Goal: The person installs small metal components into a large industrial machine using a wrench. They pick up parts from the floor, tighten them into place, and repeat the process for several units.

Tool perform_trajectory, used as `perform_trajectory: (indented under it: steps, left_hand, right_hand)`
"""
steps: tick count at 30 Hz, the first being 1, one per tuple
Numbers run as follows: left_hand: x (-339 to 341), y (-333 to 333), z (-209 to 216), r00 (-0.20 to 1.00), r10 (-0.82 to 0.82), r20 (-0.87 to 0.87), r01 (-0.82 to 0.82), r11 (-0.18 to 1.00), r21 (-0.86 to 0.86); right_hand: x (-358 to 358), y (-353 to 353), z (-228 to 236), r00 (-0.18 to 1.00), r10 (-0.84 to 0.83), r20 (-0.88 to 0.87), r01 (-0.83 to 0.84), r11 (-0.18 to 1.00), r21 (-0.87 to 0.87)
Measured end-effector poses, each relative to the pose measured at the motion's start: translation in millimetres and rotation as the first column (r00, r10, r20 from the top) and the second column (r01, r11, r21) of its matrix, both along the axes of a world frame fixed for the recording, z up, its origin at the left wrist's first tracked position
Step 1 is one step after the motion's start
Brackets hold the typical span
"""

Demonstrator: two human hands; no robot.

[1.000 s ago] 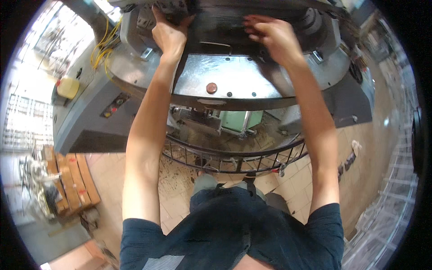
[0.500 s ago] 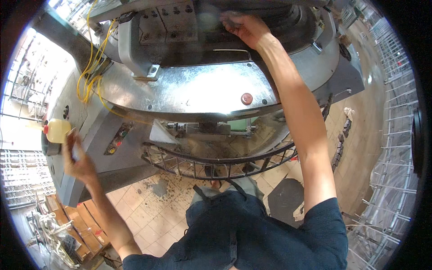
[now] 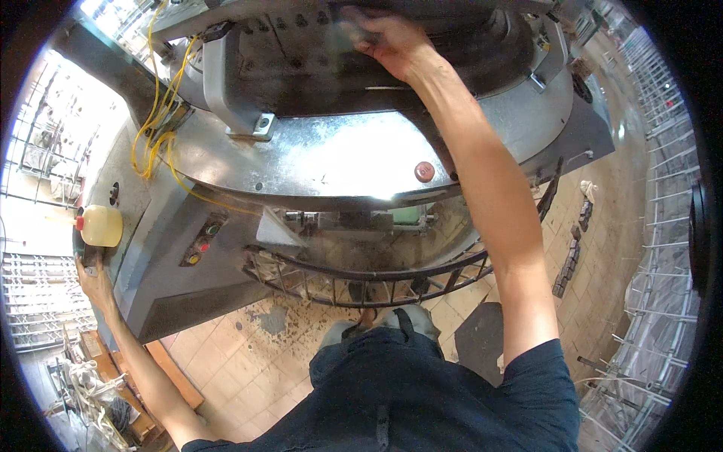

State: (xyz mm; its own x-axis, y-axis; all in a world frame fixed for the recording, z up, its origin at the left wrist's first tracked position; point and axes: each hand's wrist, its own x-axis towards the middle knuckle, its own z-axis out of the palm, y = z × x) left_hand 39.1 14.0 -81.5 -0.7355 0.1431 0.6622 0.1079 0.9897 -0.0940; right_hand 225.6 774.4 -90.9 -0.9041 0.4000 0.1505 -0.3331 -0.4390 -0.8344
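Observation:
My right hand (image 3: 393, 44) reaches over a machine's metal table to its dark inner part. Its fingers are bent and smeared, seemingly around a small greyish thing I cannot make out. My left hand (image 3: 93, 280) is at the machine's left corner, its fingertips at a dark holder (image 3: 96, 253) under a yellowish plastic bottle with a red cap (image 3: 102, 226). What those fingers hold, if anything, is hidden. A reddish-brown round disc (image 3: 425, 172) lies on the shiny metal plate (image 3: 301, 162), left of my right forearm.
A grey bracket (image 3: 217, 83) rises from the plate, with yellow cables (image 3: 156, 139) beside it. Coloured buttons (image 3: 202, 245) sit on the front panel. A curved dark rail (image 3: 361, 290) runs before my body. Wire racks (image 3: 648, 226) stand at right, wooden boards (image 3: 175, 369) at lower left.
My left hand has moved left and down to the holder by the bottle; the brown piece in its fingers no longer shows. My right hand has shifted slightly left.

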Motion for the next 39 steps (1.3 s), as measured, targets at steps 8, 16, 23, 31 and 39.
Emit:
perform_trajectory:
  steps: [8, 16, 23, 31, 39]
  left_hand:
    - [-27.4, -5.8, 11.5, 0.958, -0.227, 0.173, 0.183, 0.954, 0.238]
    - [-24.6, -7.1, 11.3, 0.961, -0.245, 0.131, 0.189, 0.923, 0.336]
    - [63.9, -2.9, 24.6, 0.956, -0.275, 0.098, 0.198, 0.857, 0.476]
    - [202.4, 68.5, 78.6, 0.883, -0.461, 0.094, 0.348, 0.775, 0.528]
    - [192.3, 223.1, 86.7, 0.716, -0.698, 0.008, 0.576, 0.598, 0.557]
  right_hand:
    - [-1.0, 3.9, -3.3, 0.994, -0.099, -0.039, 0.102, 0.993, 0.060]
    - [10.4, -18.0, 14.9, 0.985, -0.175, 0.008, 0.175, 0.985, 0.008]
    - [24.3, -12.6, 25.5, 0.944, -0.311, 0.110, 0.309, 0.950, 0.030]
    - [62.3, -32.5, 48.0, 0.808, -0.560, 0.185, 0.427, 0.771, 0.472]
    - [134.3, -152.8, 40.4, 0.964, -0.212, -0.158, 0.238, 0.436, 0.868]
